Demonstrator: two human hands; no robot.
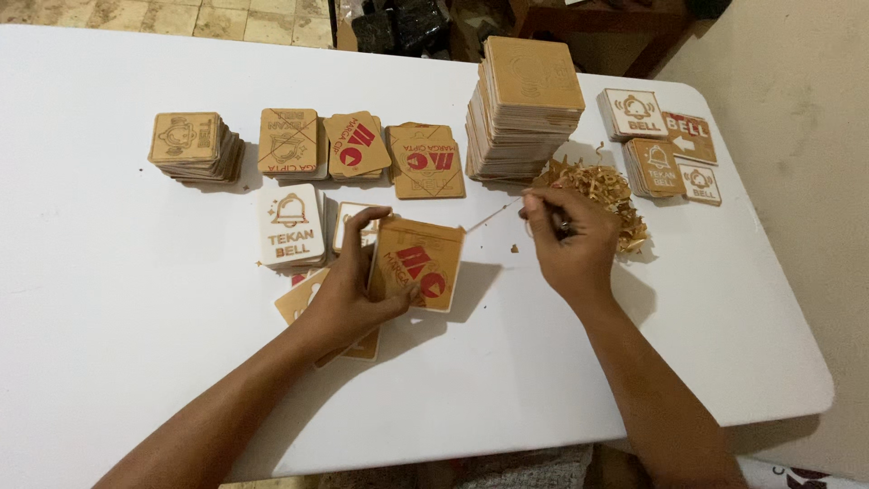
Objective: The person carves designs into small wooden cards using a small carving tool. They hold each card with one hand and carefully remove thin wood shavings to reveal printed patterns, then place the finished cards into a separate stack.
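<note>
Both forearms are reaching up from the table's near edge at 6 o'clock, where broad bare stretches of the white table (118,344) are lying open at 7 and 8 o'clock and again between the wrists. At 10 o'clock a small stack of engraved tiles (195,145) is sitting alone, well clear of the left rim. Just right of it, a row of red-marked tiles (358,147) is running toward 12 o'clock, with a white bell tile (291,225) lying below them. Near centre, the left hand (348,294) is curling over, fingers and thumb pinching a square wooden tile with a red emblem (418,264) and tipping its far edge up off the table, loose tiles lying under the wrist. At 12 o'clock a tall stack of plain tiles (527,107) is standing near the far edge. The right hand (568,237) is hovering at 1 o'clock, fingers closed tight on a thin strip (493,217) stretching toward the held tile. Behind it a heap of wood shavings (602,195) is touching the tall stack's base, and at 2 o'clock a cluster of bell signs (665,145) is crowding the right rim
</note>
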